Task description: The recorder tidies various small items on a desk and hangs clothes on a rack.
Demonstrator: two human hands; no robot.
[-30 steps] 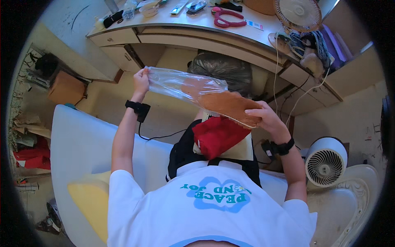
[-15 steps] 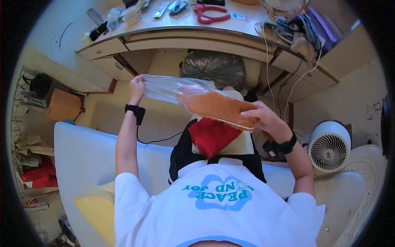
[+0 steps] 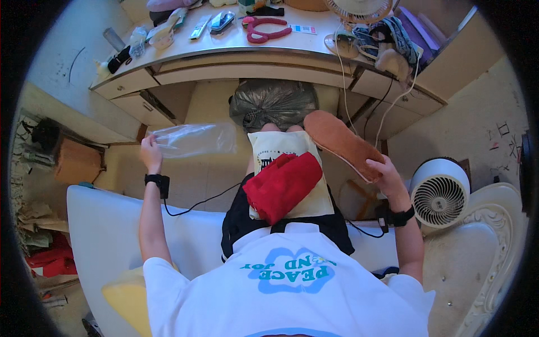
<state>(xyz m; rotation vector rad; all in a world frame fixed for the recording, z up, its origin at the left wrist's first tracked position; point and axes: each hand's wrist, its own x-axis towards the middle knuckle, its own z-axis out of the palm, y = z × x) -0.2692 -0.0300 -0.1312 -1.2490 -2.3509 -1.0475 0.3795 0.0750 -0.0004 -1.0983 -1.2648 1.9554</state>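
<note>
My left hand (image 3: 150, 154) is closed on one end of a clear plastic bag (image 3: 196, 139), which stretches out to the right, flat and see-through. Off to the right, my right hand (image 3: 387, 175) grips the near end of a brown, fuzzy shoe insole (image 3: 340, 136) with a pale edge. The insole tilts away toward the upper left, apart from the bag. On my lap lies a folded red cloth (image 3: 285, 188), on top of a cream fabric bag (image 3: 264, 140) with dark print.
Ahead stands a white desk (image 3: 196, 56) with a pink pair of handles (image 3: 264, 31) and small items on it. Beneath it sits a dark plastic bag (image 3: 272, 104). A white round fan (image 3: 441, 194) stands at right; white cords (image 3: 384, 115) hang from the desk.
The insole has come out of the plastic bag. My right hand has moved right with it, and my left hand has moved left and down with the bag, uncovering the red cloth.
</note>
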